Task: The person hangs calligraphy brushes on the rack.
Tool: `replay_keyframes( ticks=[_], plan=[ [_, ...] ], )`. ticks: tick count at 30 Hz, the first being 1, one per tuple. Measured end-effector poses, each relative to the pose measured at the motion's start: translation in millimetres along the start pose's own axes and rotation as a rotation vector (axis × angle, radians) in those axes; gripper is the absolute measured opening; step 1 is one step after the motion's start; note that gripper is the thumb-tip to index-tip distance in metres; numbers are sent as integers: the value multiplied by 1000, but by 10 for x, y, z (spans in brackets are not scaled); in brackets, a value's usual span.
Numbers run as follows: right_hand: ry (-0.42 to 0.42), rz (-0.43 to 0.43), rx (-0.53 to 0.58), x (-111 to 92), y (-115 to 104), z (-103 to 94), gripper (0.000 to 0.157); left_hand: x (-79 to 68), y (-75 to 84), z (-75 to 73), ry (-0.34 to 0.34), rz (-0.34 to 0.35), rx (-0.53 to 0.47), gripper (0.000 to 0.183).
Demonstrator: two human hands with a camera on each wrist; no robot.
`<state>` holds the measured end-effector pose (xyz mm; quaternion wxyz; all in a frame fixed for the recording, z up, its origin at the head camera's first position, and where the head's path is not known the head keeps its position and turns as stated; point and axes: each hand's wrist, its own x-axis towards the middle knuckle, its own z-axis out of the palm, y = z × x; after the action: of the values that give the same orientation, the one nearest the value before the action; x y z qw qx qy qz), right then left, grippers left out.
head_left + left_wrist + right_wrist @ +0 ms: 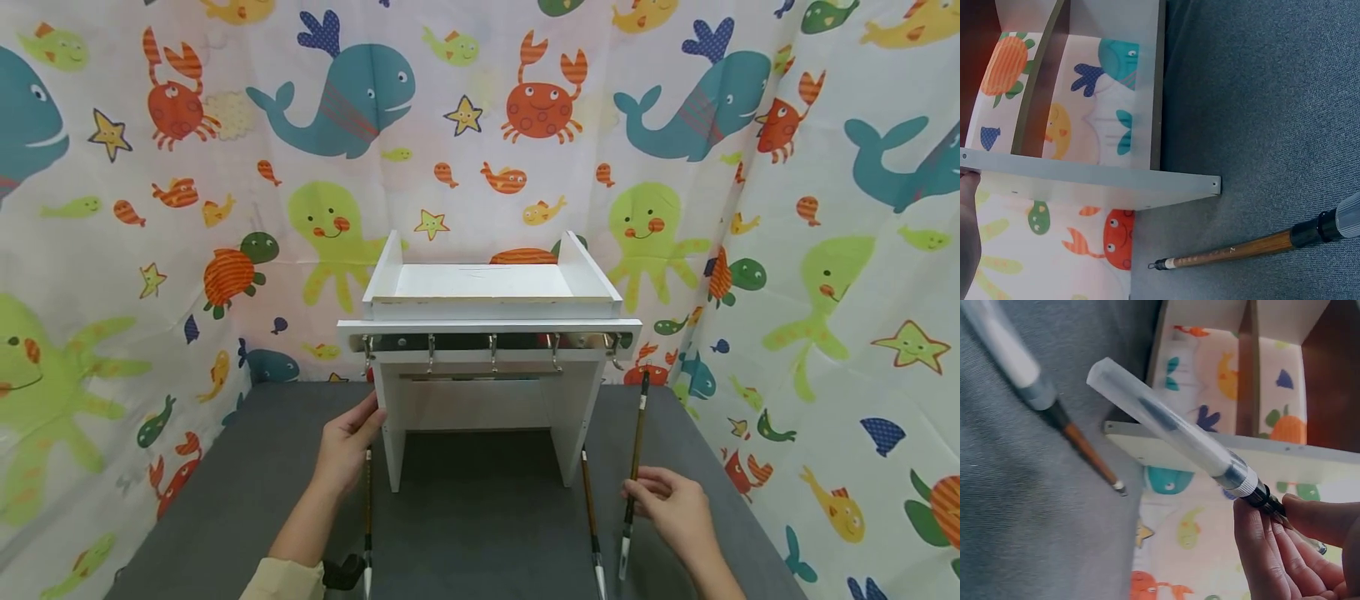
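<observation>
A white rack (495, 310) with a top tray and a row of metal hooks (492, 350) stands on the grey surface. With thumb and fingers, my left hand (347, 442) holds the edge of its left side panel (388, 433). On the right, my right hand (671, 508) pinches a calligraphy brush (639, 433) near its capped end, apart from the rack. The brush points away from me, its clear cap (1166, 422) towards me. Two more capped brushes lie below: one brush (367, 508) by the left panel, another brush (590, 500) by the right.
The grey surface (465, 533) spreads beneath the rack. A curtain (480, 175) printed with sea animals surrounds it at the back and both sides. By my left sleeve is a dark object (343, 573), partly hidden.
</observation>
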<state>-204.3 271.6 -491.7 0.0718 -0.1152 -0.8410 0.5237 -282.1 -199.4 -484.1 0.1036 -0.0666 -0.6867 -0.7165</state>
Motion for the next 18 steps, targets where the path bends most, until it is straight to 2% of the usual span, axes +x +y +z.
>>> replay_keyframes(
  ticks=[5, 9, 14, 18],
  plan=[
    [29, -32, 8, -103, -178, -34, 37, 7, 15, 5, -12, 3, 9, 52],
    [60, -86, 62, -187, -311, -42, 32, -5, 25, 5, -15, 9, -1, 52],
    [58, -235, 167, -320, -454, -26, 26, -31, 30, -8, 2, 6, -6, 51],
    [36, -353, 200, -435, -545, -31, 22, -21, 11, 5, -6, 19, -9, 51]
  ],
)
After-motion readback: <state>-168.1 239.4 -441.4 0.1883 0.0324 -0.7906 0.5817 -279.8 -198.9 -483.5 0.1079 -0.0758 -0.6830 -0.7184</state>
